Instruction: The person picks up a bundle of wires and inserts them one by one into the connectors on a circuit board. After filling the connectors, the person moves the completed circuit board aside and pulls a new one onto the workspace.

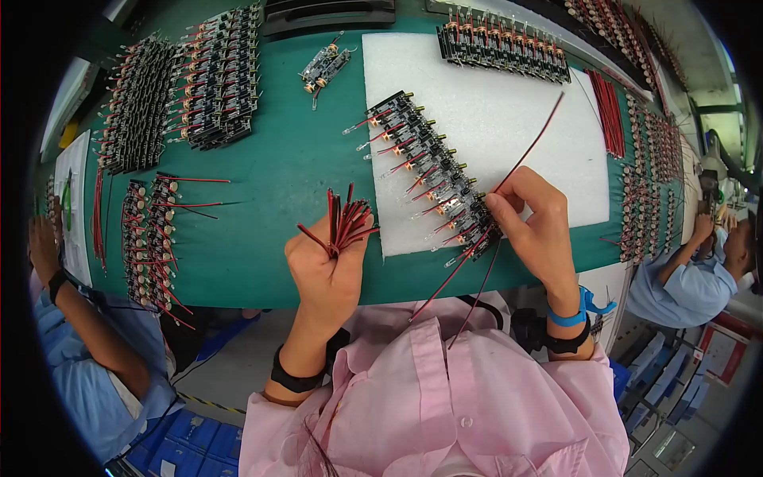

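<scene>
My left hand (324, 266) is closed round a bundle of red and black wires (346, 226), whose ends fan out above the fist. A panel of joined green-black circuit boards (429, 171) lies slantwise, partly on a white foam sheet (493, 127). Small clear LEDs and short red leads stick out along its left side. At the panel's near end, my right hand (531, 222) pinches a long red and black wire (536, 143) between thumb and fingers. Long strands also trail from there toward my pink shirt. The fingertips hide where wire and board meet.
Stacks of circuit board panels (214, 79) stand at the far left, with two wired strips (149, 238) nearer. Another row (505, 52) lies on the foam's far edge. Red wires (606, 111) and more boards (652, 175) sit right. People in blue (687, 278) work on both sides.
</scene>
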Demonstrator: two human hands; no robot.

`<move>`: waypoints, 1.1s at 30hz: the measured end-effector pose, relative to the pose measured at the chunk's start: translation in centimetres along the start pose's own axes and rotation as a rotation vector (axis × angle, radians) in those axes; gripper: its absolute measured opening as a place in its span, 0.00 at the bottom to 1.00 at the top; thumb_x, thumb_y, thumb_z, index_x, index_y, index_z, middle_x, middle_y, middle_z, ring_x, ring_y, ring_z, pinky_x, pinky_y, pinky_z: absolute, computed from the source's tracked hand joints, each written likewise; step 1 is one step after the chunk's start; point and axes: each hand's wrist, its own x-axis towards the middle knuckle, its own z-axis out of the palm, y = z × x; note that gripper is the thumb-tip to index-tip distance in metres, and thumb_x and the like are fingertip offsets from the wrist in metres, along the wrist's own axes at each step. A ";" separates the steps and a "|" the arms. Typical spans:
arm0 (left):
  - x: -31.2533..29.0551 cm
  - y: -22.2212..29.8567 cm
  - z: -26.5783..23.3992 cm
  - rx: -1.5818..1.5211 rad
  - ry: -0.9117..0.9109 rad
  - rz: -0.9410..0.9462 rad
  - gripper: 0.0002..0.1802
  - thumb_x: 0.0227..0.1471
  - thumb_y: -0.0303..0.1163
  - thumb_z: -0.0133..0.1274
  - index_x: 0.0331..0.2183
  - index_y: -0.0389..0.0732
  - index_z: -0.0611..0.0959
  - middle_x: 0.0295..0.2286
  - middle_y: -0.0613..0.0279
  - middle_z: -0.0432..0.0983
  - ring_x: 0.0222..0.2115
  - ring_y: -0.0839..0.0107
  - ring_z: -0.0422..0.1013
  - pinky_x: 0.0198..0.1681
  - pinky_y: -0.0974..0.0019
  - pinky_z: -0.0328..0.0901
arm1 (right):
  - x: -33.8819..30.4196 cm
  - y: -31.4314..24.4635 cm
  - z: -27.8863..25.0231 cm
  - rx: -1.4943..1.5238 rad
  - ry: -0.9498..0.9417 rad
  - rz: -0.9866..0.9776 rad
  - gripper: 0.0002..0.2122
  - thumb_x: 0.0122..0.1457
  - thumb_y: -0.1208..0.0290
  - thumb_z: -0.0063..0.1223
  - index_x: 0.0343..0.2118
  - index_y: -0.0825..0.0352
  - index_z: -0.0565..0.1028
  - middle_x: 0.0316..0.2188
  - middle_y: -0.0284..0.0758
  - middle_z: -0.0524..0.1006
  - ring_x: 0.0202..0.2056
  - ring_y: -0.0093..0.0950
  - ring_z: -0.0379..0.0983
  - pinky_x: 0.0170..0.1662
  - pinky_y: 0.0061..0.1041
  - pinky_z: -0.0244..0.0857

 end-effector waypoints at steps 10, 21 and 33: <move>0.8 1.6 0.2 0.358 -0.136 0.433 0.09 0.34 0.21 0.47 0.12 0.35 0.64 0.18 0.59 0.65 0.18 0.65 0.61 0.20 0.69 0.55 | -0.1 0.5 0.4 0.010 0.067 -0.109 0.02 0.39 0.82 0.48 0.17 0.72 0.68 0.14 0.32 0.64 0.17 0.19 0.58 0.21 0.16 0.53; 1.6 1.4 2.6 0.117 -0.315 0.320 0.11 0.44 0.29 0.44 0.14 0.37 0.68 0.32 0.55 0.72 0.40 0.65 0.65 0.52 0.55 0.33 | -0.5 1.1 0.9 0.238 0.111 0.033 0.01 0.38 0.82 0.48 0.17 0.72 0.69 0.15 0.28 0.63 0.17 0.15 0.55 0.20 0.13 0.48; 1.8 0.8 3.4 0.202 -0.285 0.330 0.08 0.43 0.30 0.44 0.22 0.36 0.74 0.32 0.57 0.72 0.37 0.69 0.66 0.52 0.55 0.32 | -0.5 1.3 1.1 0.222 0.147 0.012 0.01 0.38 0.82 0.49 0.17 0.71 0.69 0.15 0.27 0.62 0.18 0.15 0.54 0.20 0.13 0.46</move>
